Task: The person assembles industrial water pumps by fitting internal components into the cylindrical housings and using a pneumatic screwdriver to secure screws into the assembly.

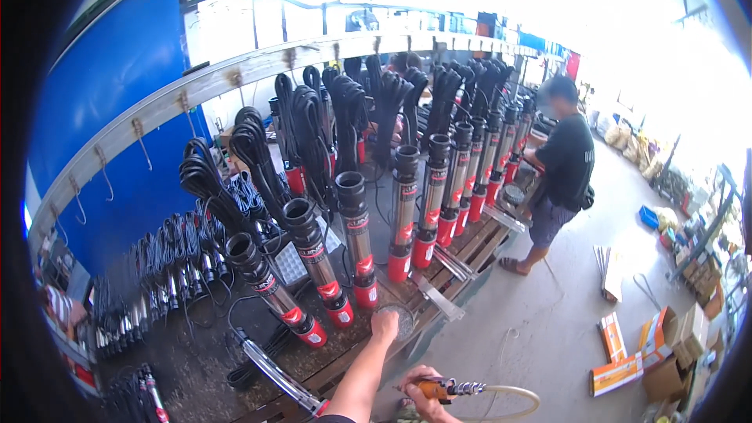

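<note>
My left hand (384,323) is at a round, shallow dish (405,323) on the bench edge, with its fingers bunched together over the rim. The dish's contents look like small metal pieces, too small to tell, and what my fingertips pinch is hidden. Below and to the right, my right hand (423,396) grips an orange air screwdriver (440,388) trailing a pale hose (523,393). Just beyond my left hand stands a row of steel submersible pumps with black tops and red bases, the closest being one pump (359,239) and another (313,258).
Coiled black cables (348,106) hang above the pumps from a hooked rail (215,82). Metal strips (274,376) lie at the near left; another strip (435,298) juts past the bench edge. A co-worker (565,149) stands farther along. Open cardboard boxes (666,345) sit on the floor at right.
</note>
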A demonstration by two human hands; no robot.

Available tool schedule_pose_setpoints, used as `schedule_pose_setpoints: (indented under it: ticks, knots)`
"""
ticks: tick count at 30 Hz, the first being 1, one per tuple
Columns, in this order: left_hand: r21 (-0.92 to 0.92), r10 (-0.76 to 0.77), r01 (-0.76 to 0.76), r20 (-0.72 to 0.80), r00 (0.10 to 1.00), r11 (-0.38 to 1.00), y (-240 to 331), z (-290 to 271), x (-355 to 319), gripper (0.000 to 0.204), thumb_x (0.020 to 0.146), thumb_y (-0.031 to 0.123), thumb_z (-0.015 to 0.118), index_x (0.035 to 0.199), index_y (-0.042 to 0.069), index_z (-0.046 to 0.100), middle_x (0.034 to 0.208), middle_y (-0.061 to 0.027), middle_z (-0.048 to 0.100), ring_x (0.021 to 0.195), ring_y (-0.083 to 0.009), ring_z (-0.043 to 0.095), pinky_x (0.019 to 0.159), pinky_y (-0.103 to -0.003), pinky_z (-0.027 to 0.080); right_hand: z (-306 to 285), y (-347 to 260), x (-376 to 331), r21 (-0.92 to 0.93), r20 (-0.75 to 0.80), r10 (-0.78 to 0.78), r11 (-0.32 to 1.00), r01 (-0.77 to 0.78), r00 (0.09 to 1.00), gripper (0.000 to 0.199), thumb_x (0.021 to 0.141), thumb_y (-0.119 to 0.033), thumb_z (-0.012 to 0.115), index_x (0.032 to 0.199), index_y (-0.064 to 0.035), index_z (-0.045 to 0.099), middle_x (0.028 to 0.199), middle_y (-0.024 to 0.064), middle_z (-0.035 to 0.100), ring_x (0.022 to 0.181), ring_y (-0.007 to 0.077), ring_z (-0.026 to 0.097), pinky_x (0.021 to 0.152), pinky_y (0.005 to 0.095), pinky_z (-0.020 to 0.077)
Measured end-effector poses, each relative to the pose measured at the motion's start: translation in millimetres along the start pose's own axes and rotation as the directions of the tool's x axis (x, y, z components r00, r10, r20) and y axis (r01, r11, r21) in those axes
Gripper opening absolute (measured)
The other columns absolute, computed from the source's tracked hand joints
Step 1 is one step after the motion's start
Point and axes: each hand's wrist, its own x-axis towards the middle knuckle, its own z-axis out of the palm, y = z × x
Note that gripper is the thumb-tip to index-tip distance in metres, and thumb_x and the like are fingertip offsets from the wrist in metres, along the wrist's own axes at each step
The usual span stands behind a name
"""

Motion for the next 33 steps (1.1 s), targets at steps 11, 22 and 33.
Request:
schedule_pose_setpoints:
  ticks: [11, 22, 33]
  knots:
    - [-0.699, -0.049, 0.301, 0.433, 0.9, -0.649, -14.5, -119.4, -124.1, 0.015, 0.091, 0.01, 0.068, 0.102, 0.001, 0.067, 0.085, -0.0058, 0.065, 0.073, -0.0165, 0.062, 0.064, -0.028, 0.049, 36.2, -29.0, 42.8, 0.077, -0.1, -0.113, 0.99, 0.121, 0.989, 0.02, 0.081, -0.006, 0.058, 0.1, -0.0029, 0.051, 0.086, 0.0104, 0.053, 0.07, 0.0186, 0.057, 0.069, 0.0353, 0.0511]
    - [-0.483, -0.366, -0.14, 0.412, 0.835, -0.864, -25.0, -180.4, -284.7, 0.021, 0.1, 0.023, 0.062, 0.098, 0.002, 0.063, 0.078, -0.0018, 0.061, 0.062, -0.0079, 0.051, 0.051, -0.022, 0.037, 146.8, 9.2, 37.8, 0.273, 0.207, -0.021, 0.961, -0.037, 0.978, 0.022, 0.081, -0.011, 0.057, 0.1, -0.0036, 0.049, 0.087, 0.0104, 0.05, 0.068, 0.0195, 0.051, 0.066, 0.037, 0.0468]
    - [-0.419, -0.578, -0.415, 0.425, 0.697, -0.808, -37.1, -144.2, -338.7, 0.02, 0.1, 0.02, 0.06, 0.104, 0.0, 0.065, 0.082, -0.0047, 0.066, 0.069, -0.013, 0.06, 0.063, -0.026, 0.049, 172.7, 50.9, 9.2, 0.174, 0.479, 0.114, 0.96, -0.221, 0.87, 0.024, 0.082, -0.012, 0.058, 0.102, -0.0032, 0.049, 0.088, 0.0104, 0.05, 0.068, 0.0197, 0.051, 0.068, 0.0369, 0.0458]
